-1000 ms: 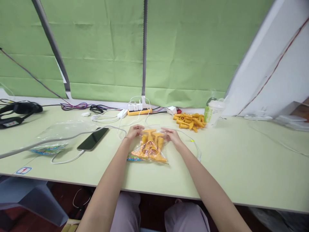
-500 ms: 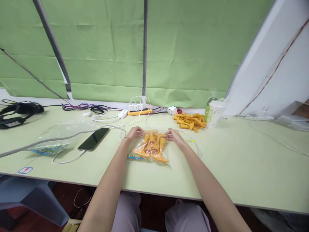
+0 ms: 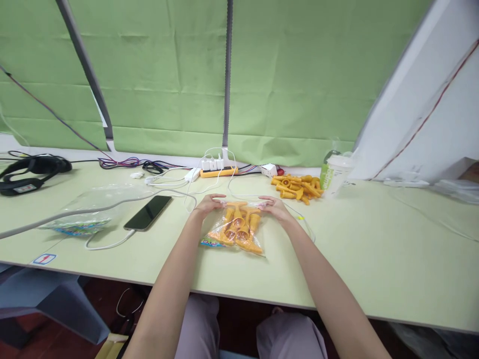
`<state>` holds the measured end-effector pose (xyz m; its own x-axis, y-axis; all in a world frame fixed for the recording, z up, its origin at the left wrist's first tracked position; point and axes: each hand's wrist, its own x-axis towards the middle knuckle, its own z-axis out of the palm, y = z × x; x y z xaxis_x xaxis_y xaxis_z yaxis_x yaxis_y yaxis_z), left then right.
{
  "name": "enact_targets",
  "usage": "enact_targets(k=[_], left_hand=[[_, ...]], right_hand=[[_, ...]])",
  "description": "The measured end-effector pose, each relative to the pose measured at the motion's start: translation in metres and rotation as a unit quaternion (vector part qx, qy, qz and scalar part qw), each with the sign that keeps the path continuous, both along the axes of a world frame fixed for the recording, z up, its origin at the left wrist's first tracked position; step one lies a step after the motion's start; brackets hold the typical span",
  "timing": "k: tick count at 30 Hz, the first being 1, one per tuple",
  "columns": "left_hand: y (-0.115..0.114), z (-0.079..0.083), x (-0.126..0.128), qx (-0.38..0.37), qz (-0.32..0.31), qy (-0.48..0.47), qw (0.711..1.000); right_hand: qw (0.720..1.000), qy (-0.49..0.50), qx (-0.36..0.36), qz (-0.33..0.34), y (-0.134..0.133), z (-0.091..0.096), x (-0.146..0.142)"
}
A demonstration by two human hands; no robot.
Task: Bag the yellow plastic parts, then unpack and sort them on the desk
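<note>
Fingers (image 3: 216, 203) left and right hold the clear bag (image 3: 217, 223) between them.

The colourful print (image 3: 211, 243) on the clear bag (image 3: 215, 223) and the marks on the white cup (image 3: 337, 177) are too small to read, the left edge crops the black headset (image 3: 45, 165), and the bottom edge both forearms (image 3: 168, 279)

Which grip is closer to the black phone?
Left. The left grip is to the phone's right; the right grip is farther away, across the clear bag of yellow pieces.
</note>
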<state>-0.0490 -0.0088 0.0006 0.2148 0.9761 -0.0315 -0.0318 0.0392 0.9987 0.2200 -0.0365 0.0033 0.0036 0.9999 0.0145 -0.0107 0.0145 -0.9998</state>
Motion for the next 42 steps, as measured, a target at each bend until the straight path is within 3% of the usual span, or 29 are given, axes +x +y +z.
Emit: enact_targets(k=[16, 24, 30, 35, 38, 42], left_hand=[[-0.002, 0.005, -0.002, -0.037, 0.073, -0.01, 0.997], [0.001, 0.003, -0.001, -0.006, 0.105, -0.018, 0.994], [0.031, -0.004, -0.007, 0.035, 0.1, 0.005, 0.994], [0.069, 0.007, -0.003, 0.045, 0.062, 0.144, 0.987], [0.093, 0.01, 0.006, 0.059, 0.065, 0.172, 0.981], [0.124, 0.005, 0.023, 0.095, 0.093, 0.168, 0.977]], right_hand=[[1.0, -0.002, 0.001, 0.003, -0.002, -0.001, -0.011], [0.999, -0.019, 0.024, -0.035, 0.013, -0.006, -0.022], [0.997, -0.057, -0.06, 0.0, 0.053, 0.0, -0.027], [0.992, -0.091, -0.087, 0.005, 0.087, 0.005, -0.027], [0.991, -0.12, -0.05, -0.019, 0.107, 0.004, -0.027], [0.971, -0.212, 0.039, -0.104, 0.136, 0.001, -0.028]])
